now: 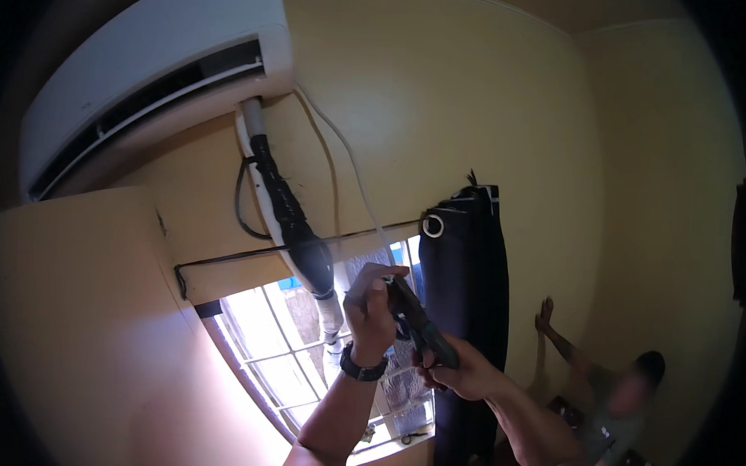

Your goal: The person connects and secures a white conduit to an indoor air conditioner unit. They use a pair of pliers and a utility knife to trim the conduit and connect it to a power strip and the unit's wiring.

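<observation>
My right hand (465,369) is wrapped round the handles of dark pliers (419,318) with greenish-grey grips. The pliers point up and to the left, and their head meets the fingertips of my left hand (372,308). A thin grey cable (349,150) hangs from the air conditioner's right end down to those fingertips, which are closed on its lower part. The cable's tip is hidden by the fingers and the tool. A dark watch (363,364) is on my left wrist. Both hands are raised in front of the window (283,345).
A white wall air conditioner (161,69) is at the upper left. From it, a black-taped pipe bundle (283,205) slants down to the barred window. A dark curtain (464,318) hangs from the rod (249,253). At the lower right another person (621,414) rests a hand on the wall.
</observation>
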A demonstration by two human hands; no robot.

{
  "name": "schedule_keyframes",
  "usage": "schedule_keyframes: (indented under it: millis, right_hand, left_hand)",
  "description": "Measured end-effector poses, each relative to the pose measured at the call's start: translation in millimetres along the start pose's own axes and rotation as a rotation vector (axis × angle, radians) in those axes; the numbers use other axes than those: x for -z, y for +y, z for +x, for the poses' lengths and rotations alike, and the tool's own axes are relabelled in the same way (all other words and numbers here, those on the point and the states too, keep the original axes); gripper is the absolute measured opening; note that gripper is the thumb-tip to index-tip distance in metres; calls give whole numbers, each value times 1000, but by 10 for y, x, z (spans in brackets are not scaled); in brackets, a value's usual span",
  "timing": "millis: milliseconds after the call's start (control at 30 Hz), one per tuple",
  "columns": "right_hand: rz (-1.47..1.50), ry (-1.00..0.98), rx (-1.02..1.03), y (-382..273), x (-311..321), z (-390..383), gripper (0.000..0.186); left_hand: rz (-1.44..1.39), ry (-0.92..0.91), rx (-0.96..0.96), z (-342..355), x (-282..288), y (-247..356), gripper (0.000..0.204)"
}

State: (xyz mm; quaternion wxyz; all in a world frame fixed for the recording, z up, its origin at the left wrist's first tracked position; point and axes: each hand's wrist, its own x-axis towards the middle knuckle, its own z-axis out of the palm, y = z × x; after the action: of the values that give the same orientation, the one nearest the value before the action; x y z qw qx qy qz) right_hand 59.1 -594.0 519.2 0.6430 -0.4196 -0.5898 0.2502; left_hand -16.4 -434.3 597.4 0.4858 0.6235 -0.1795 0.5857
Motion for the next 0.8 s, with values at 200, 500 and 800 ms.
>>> schedule_keyframes:
  millis: [200, 500, 800]
  right_hand:
    - [412, -106, -137, 8, 69, -76, 27]
    - [189, -59, -165, -314, -62, -291, 45]
    - [-625, 243, -45, -357, -92, -372, 52]
  left_hand:
    - [-33, -103, -2, 17, 51, -113, 37]
    - [291, -312, -294, 117, 234, -267, 33]
    - [361, -368, -383, 56, 165, -250, 33]
